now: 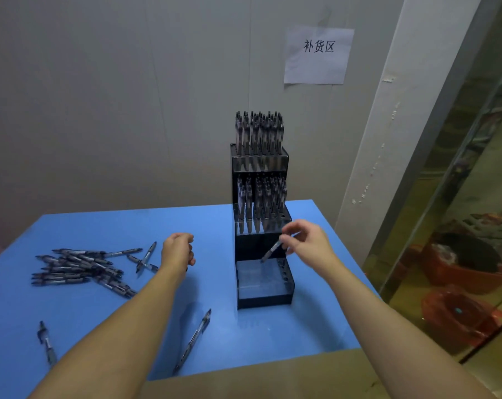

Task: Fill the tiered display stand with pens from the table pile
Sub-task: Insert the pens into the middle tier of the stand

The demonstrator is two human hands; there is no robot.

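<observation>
Desk (pixel 105 226): blue top, set against a grey wall. Stand (pixel 261 214): black, three tiers stepping down toward the viewer, placed at the right rear of the desk. Top tier (pixel 259 161): packed with upright pens, clips up. Middle tier (pixel 262 223): mostly filled with upright pens, a few bare holes showing at its right end. Bottom tier (pixel 264 279): clear front, a column of bare holes along its right side, no upright pens seen in it. Right hand (pixel 307 243): raised in front of the middle tier, fingers and thumb pinching one pen (pixel 273 250) near its upper end; the pen slants down and to the left, tip just above the rear edge of the bottom tier. Left hand (pixel 178 251): hovers above the desk between the pile and the stand, fingers curled inward; whether it holds anything cannot be told. Pile of pens (pixel 79 267): loose heap lying flat at the left of the desk, well apart from the stand. Crossed pair of pens (pixel 146 257): lying just right of the pile, near the left hand. Stray pen (pixel 192 341): lying diagonally at the front of the desk, between the forearms. Second stray pen (pixel 46 342): at the front left. Paper sign (pixel 317 54): white sheet with printed characters, fixed to the wall above the stand.
</observation>
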